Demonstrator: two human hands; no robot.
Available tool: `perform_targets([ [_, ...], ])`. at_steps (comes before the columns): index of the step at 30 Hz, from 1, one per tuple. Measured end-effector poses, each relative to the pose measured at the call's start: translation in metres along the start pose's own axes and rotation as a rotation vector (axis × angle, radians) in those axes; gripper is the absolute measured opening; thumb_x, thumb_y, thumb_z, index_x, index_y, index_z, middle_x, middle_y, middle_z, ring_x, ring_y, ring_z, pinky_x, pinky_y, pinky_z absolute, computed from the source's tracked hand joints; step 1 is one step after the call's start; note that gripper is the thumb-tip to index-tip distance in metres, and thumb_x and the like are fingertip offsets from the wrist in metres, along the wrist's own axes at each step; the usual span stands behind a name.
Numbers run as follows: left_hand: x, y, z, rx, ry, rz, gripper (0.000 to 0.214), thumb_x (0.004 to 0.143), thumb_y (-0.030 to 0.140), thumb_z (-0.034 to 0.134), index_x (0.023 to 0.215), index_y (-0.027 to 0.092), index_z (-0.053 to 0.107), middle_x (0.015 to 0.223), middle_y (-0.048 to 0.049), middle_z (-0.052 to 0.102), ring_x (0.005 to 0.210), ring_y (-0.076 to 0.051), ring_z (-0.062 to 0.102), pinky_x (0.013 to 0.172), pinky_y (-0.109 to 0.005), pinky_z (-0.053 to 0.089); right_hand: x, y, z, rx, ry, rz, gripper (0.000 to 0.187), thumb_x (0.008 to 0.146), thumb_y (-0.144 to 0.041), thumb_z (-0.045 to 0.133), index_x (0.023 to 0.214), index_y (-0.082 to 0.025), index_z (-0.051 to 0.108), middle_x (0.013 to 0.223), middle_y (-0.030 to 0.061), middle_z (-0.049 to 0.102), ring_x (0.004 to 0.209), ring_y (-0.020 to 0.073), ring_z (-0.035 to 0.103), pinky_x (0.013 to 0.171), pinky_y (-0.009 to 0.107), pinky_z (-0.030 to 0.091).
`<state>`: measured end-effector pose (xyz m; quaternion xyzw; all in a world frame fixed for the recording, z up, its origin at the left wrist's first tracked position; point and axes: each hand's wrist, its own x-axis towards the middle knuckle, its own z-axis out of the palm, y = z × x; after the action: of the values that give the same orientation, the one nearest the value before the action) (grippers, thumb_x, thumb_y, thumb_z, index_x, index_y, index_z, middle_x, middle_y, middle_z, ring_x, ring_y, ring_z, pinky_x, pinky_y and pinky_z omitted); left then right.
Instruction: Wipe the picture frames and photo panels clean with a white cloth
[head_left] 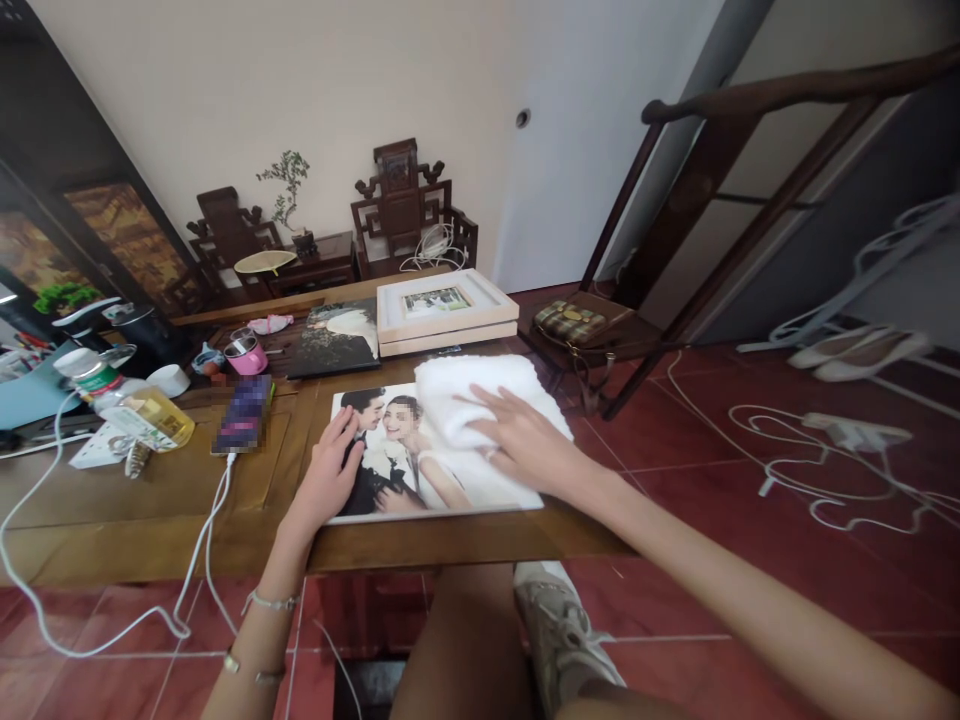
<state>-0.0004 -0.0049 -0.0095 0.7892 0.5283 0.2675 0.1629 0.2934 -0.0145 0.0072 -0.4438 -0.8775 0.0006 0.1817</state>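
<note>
A photo panel (386, 470) of a couple in wedding clothes lies flat near the front edge of the wooden table. My left hand (334, 468) rests on its left side, fingers stretched out and apart, holding nothing. Over the panel's right part is a fluffy white towel (525, 385), bunched and folded. My right hand (529, 440) holds the towel down against the panel, with its fingers over and in the folds; some fingertips are hidden in the cloth. The towel covers the panel's upper right area.
Behind the panel are a stack of pale wooden frames (450, 310) and a dark photo panel (334, 340). To the left are a phone (244, 412) on a white cable, a pink cup (247, 355) and an oil-coloured bottle (154, 415). A chair (622, 310) with a plaid bag stands right.
</note>
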Motion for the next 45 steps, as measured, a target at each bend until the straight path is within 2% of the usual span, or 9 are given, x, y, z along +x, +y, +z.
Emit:
perform_targets([
  [3,0.000,0.000,0.000,0.001,-0.007,-0.020,0.047,0.094,0.033,0.038,0.138,0.017,0.043,0.150,-0.0130,0.033,0.140,-0.023,0.027,0.114,-0.046,0.021,0.027,0.018,0.004,-0.032,0.009,0.024,0.041,0.076,-0.007,0.050,0.114,-0.013,0.064,0.139,0.0144,0.049,0.135,0.0346,0.031,0.107,0.056,0.029],
  [7,0.000,0.001,-0.001,0.000,0.000,-0.016,0.048,0.094,0.033,0.038,0.138,0.015,0.043,0.150,-0.0132,0.034,0.140,-0.021,0.027,0.115,-0.043,0.020,0.029,0.008,0.004,-0.035,0.014,0.019,0.040,0.076,-0.006,0.048,0.113,-0.014,0.064,0.136,0.0141,0.052,0.134,0.0351,0.032,0.106,0.058,0.029],
  [15,0.000,0.001,0.002,0.003,0.007,-0.019,0.047,0.094,0.034,0.037,0.138,0.017,0.042,0.150,-0.0127,0.033,0.141,-0.023,0.026,0.114,-0.047,0.021,-0.078,-0.051,0.000,0.050,0.051,-0.164,0.031,0.056,-0.004,0.048,0.077,-0.018,0.066,0.149,0.0069,0.035,0.142,0.0325,0.011,0.112,0.060,0.015],
  [18,0.000,0.001,0.002,0.008,-0.006,-0.021,0.047,0.094,0.034,0.037,0.138,0.019,0.042,0.150,-0.0123,0.033,0.141,-0.024,0.025,0.113,-0.049,0.021,-0.088,-0.054,-0.002,0.066,0.031,-0.174,0.032,0.055,-0.004,0.047,0.077,-0.019,0.065,0.150,0.0058,0.033,0.142,0.0317,0.010,0.112,0.060,0.015],
  [28,0.000,0.002,-0.001,0.008,-0.009,-0.011,0.045,0.094,0.033,0.037,0.136,0.018,0.044,0.150,-0.0127,0.034,0.140,-0.024,0.027,0.113,-0.050,0.023,0.040,0.024,0.001,0.027,-0.017,-0.016,0.038,0.080,-0.008,0.045,0.114,-0.011,0.062,0.133,0.0197,0.052,0.132,0.0320,0.038,0.106,0.054,0.029],
  [31,0.001,0.002,0.000,0.005,0.012,-0.016,0.044,0.093,0.032,0.039,0.135,0.019,0.046,0.149,-0.0122,0.036,0.139,-0.024,0.029,0.113,-0.048,0.024,0.057,0.033,0.003,0.029,-0.020,0.023,0.038,0.083,-0.009,0.042,0.117,-0.011,0.060,0.130,0.0199,0.055,0.130,0.0313,0.040,0.103,0.052,0.035],
  [34,0.001,0.002,0.001,0.002,0.022,-0.026,0.044,0.093,0.031,0.040,0.135,0.019,0.047,0.148,-0.0122,0.036,0.139,-0.024,0.030,0.113,-0.047,0.024,0.040,0.022,0.003,0.025,-0.029,0.013,0.039,0.081,-0.008,0.044,0.116,-0.010,0.060,0.132,0.0201,0.053,0.134,0.0324,0.035,0.107,0.054,0.030],
  [42,0.003,0.003,0.003,0.041,0.009,-0.033,0.044,0.093,0.029,0.039,0.135,0.016,0.046,0.149,-0.0141,0.035,0.139,-0.025,0.030,0.111,-0.049,0.025,-0.067,-0.051,-0.002,0.076,-0.006,-0.165,0.038,0.057,-0.001,0.047,0.084,-0.018,0.067,0.148,0.0082,0.037,0.141,0.0319,0.012,0.111,0.062,0.016],
  [45,0.002,0.004,0.002,0.060,-0.022,-0.039,0.044,0.094,0.030,0.038,0.136,0.017,0.044,0.150,-0.0141,0.033,0.140,-0.026,0.027,0.110,-0.053,0.026,-0.077,-0.063,-0.003,0.096,-0.016,-0.217,0.032,0.056,-0.003,0.049,0.078,-0.018,0.067,0.149,0.0075,0.034,0.141,0.0329,0.012,0.112,0.061,0.013],
])
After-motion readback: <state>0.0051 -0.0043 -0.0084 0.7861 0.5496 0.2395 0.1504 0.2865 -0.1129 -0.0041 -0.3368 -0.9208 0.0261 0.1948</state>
